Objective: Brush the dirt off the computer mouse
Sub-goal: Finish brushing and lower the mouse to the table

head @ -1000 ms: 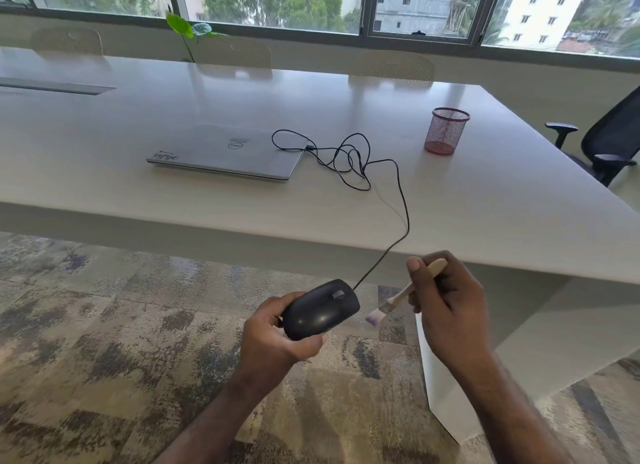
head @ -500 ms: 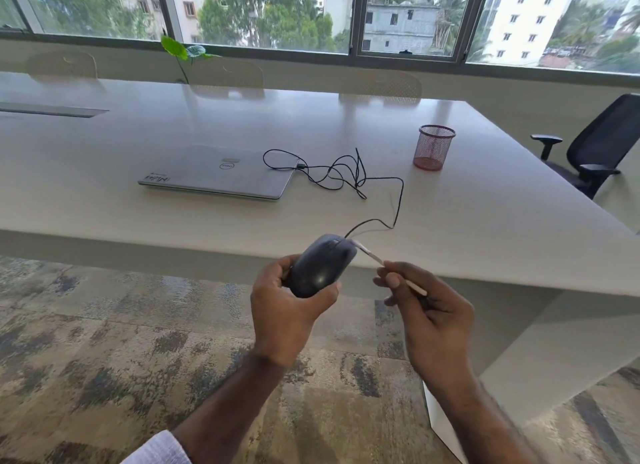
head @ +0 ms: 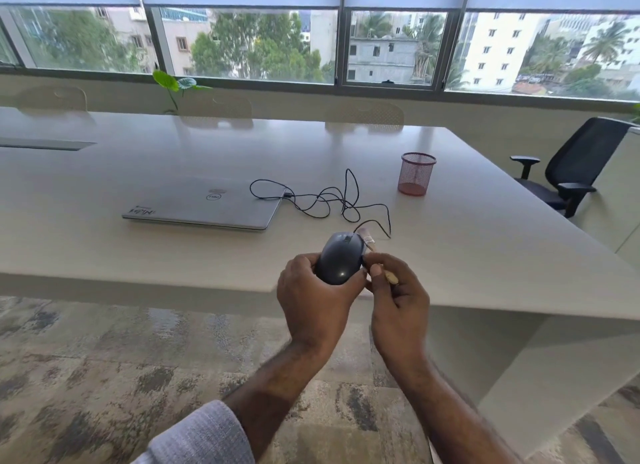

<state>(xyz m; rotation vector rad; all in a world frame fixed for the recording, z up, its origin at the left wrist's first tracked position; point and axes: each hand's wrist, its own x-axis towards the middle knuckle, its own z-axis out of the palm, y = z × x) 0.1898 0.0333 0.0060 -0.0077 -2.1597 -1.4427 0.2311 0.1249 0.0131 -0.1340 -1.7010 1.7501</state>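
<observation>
My left hand (head: 317, 299) grips a dark grey computer mouse (head: 339, 259) from below, lifted in front of the table's near edge with its buttons pointing away from me. Its black cable (head: 332, 200) loops across the table to the closed silver laptop (head: 204, 205). My right hand (head: 398, 297) pinches a small wooden-handled brush (head: 379, 261). The brush's bristle end lies against the mouse's far right side, next to the buttons. Part of the handle is hidden by my fingers.
A red mesh pen cup (head: 416, 173) stands on the white table (head: 138, 255) to the right of the cable. A black office chair (head: 571, 165) sits at the table's right end. Pale chairs and a green plant (head: 173, 84) line the far side under the windows.
Both hands rose from below the table edge to above it. The mouse turned more upright in my left hand, and the brush went from hanging beside the mouse to touching its far right side.
</observation>
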